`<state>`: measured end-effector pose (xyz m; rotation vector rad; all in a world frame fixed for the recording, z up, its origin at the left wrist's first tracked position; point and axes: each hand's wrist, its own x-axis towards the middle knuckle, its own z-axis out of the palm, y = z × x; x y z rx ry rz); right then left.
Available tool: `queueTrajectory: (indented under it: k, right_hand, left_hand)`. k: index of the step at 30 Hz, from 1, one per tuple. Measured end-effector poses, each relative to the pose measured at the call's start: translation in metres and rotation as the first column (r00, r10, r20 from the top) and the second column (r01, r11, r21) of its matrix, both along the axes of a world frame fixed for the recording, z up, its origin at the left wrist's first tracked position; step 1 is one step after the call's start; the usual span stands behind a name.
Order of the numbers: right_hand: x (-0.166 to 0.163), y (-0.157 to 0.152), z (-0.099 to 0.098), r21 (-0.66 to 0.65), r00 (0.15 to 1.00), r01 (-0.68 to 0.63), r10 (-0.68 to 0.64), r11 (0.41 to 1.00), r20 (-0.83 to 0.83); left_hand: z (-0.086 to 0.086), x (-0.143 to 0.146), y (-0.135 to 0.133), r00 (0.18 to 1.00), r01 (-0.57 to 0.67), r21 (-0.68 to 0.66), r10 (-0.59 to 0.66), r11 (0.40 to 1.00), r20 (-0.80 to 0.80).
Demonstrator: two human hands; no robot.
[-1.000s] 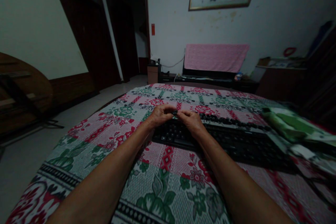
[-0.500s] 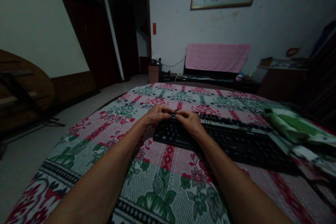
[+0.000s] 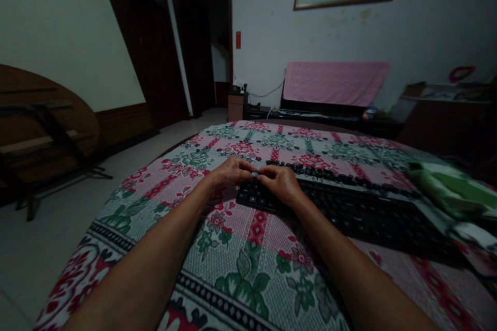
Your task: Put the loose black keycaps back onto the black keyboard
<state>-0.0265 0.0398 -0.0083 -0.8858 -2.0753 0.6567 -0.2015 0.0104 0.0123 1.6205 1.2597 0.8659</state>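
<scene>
A black computer keyboard (image 3: pixel 365 213) lies at a slant on the flowered tablecloth. Over its left end my left hand (image 3: pixel 232 169) and my right hand (image 3: pixel 282 182) meet, thumbs and forefingers pinched. Between the fingertips is a small greyish piece, seemingly a keycap (image 3: pixel 255 174), mostly covered by the fingers. Behind the keyboard runs a row of small dark loose pieces, which look like more keycaps (image 3: pixel 322 172). My right hand and wrist hide part of the keyboard's left half.
Right of the keyboard lie a green and white cloth or bag (image 3: pixel 452 191) and a white item (image 3: pixel 476 235). The patterned tablecloth (image 3: pixel 233 248) covers the table. Beyond are a pink towel (image 3: pixel 336 83) over a dark screen-like object and, at left, a folded round table (image 3: pixel 46 108).
The view has swung slightly left, so everything sits further right. Both hands have come a little off the keyboard's back edge, and the small piece between the fingertips shows more clearly.
</scene>
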Motion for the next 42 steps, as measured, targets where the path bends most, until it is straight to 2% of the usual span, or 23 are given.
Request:
queueTrajectory:
  k: [6,11,15,22,35,42]
  right_hand:
    - [-0.009,-0.003,0.001,0.146,0.995,0.038,-0.050,0.989,0.084]
    - [-0.014,-0.002,-0.003,0.183,0.982,0.077,-0.107,0.980,0.158]
    - [-0.015,-0.003,-0.006,0.215,0.971,0.063,-0.109,0.975,0.211]
    - [-0.016,-0.004,-0.005,0.219,0.946,0.041,-0.108,0.975,0.304]
    - [-0.017,-0.002,-0.005,0.224,0.943,0.027,-0.099,0.974,0.318]
    - [-0.014,-0.003,-0.003,0.237,0.940,0.014,-0.093,0.971,0.329]
  left_hand:
    - [-0.002,-0.007,-0.002,0.997,0.013,0.098,-0.005,0.995,-0.079]
    - [-0.002,-0.011,-0.001,0.971,0.036,0.170,0.005,0.985,-0.239]
    - [-0.004,-0.012,-0.003,0.957,0.054,0.156,-0.007,0.986,-0.291]
    - [-0.014,-0.016,0.000,0.963,0.057,0.120,-0.023,0.991,-0.269]
    - [-0.011,-0.019,-0.002,0.965,0.064,0.049,-0.049,0.997,-0.257]
    - [-0.012,-0.018,0.002,0.944,0.113,0.047,-0.092,0.992,-0.318]
